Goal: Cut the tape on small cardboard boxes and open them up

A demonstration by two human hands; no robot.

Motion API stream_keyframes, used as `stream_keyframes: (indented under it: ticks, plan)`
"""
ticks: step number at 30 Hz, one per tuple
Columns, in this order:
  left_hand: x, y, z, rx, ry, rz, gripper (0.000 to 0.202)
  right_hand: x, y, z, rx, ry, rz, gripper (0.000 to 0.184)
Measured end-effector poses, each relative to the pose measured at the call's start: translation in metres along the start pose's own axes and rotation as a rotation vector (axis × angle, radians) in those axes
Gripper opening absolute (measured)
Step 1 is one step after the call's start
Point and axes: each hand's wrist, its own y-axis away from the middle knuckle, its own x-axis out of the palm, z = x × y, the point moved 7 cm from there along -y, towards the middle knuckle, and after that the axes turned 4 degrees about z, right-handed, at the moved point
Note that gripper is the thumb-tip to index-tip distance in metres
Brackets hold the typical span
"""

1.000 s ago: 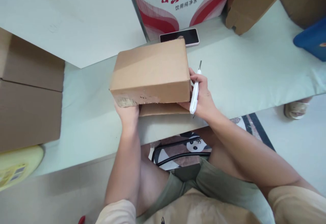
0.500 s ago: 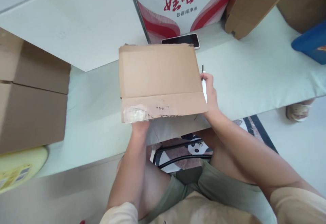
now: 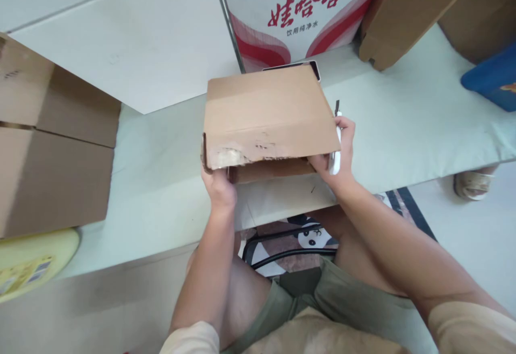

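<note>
A brown cardboard box (image 3: 266, 112) is tipped up above the pale green table (image 3: 403, 123), its torn, taped edge facing me. My left hand (image 3: 220, 185) grips the box's lower left corner from beneath, fingers hidden under it. My right hand (image 3: 337, 152) is closed round a white utility knife (image 3: 335, 150), whose blade points away from me, and it also presses on the box's right end. A loose cardboard flap (image 3: 270, 170) shows under the box.
A white and red printed carton (image 3: 298, 10) stands behind the box, with a phone (image 3: 313, 65) partly hidden in between. Large brown boxes (image 3: 48, 144) sit at the left, more cardboard (image 3: 403, 15) at back right, a blue bin (image 3: 494, 77) at far right, a yellow object (image 3: 32, 260) at lower left.
The box has been tilted up and turned in both hands, then lowered somewhat, and has shifted slightly right. My right hand has kept the knife throughout.
</note>
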Motion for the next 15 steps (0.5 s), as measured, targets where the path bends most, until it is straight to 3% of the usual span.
stream_keyframes:
  ticks: [1,3,6,10,13,15]
  plan:
    - [0.000,0.000,0.001,-0.108,0.063,-0.038,0.066,0.003,0.001,0.002,-0.035,-0.073,0.041,0.071]
    - [0.000,-0.003,-0.003,-0.189,0.153,-0.085,0.060,0.008,0.003,0.006,-0.083,-0.196,0.139,0.062]
    - [-0.006,-0.012,-0.006,-0.198,0.209,-0.086,0.050,0.012,0.006,0.011,-0.145,-0.223,0.275,0.058]
    - [-0.015,-0.024,-0.005,-0.191,0.203,-0.046,0.056,0.013,0.010,0.017,-0.179,-0.172,0.418,0.060]
    - [-0.023,-0.027,-0.008,-0.131,0.188,-0.069,0.061,0.009,0.011,0.025,-0.198,-0.187,0.383,0.052]
    - [-0.029,-0.029,-0.009,-0.102,0.201,-0.084,0.060,-0.002,0.008,0.027,-0.187,-0.187,0.218,0.043]
